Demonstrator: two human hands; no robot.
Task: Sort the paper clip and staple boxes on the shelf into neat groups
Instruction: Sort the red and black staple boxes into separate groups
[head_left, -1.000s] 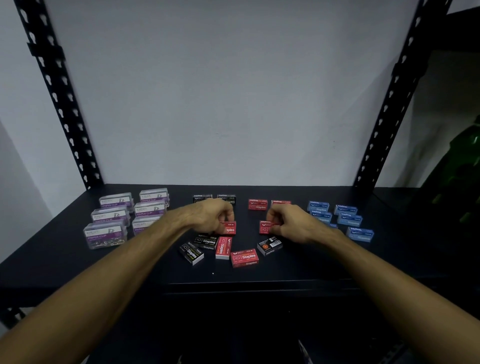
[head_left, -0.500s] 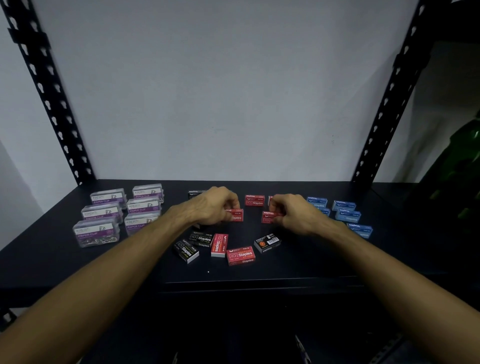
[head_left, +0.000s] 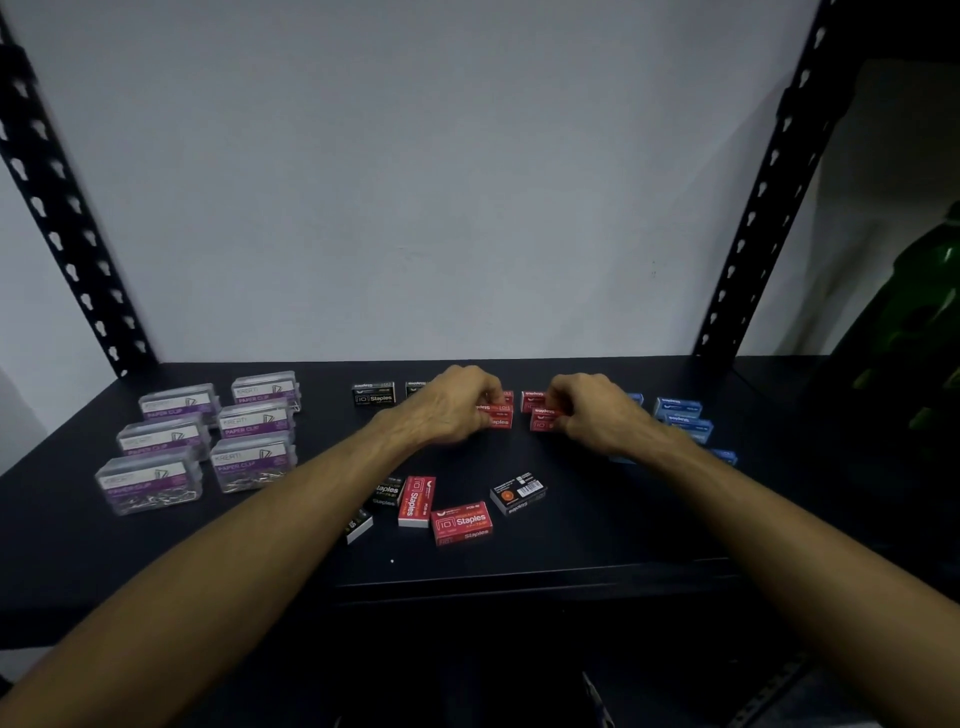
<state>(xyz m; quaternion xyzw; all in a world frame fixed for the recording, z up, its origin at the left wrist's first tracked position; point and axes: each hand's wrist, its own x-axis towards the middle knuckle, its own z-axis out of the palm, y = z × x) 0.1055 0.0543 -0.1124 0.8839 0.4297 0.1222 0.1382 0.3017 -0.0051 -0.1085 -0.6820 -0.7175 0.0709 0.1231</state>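
My left hand (head_left: 452, 402) pinches a red staple box (head_left: 500, 415) and my right hand (head_left: 597, 415) pinches another red staple box (head_left: 543, 418), both set just in front of two red boxes at the back (head_left: 532, 399). Two black staple boxes (head_left: 374, 393) stand at the back, left of my left hand. Near the front lie loose boxes: two red ones (head_left: 415, 501) (head_left: 462, 522) and black ones (head_left: 518, 492) (head_left: 388, 491) (head_left: 358, 525). Several clear paper clip boxes with purple labels (head_left: 208, 436) sit grouped at the left. Blue boxes (head_left: 680, 415) are grouped at the right, partly hidden by my right arm.
The black shelf (head_left: 623, 530) has perforated uprights at its back left (head_left: 67, 234) and back right (head_left: 753, 208) corners, with a white wall behind. A green object (head_left: 914, 332) stands beyond the right upright. The shelf's front edge runs below the loose boxes.
Both hands have carried their red boxes from mid-shelf back toward the wall, up against the two red boxes at the rear.
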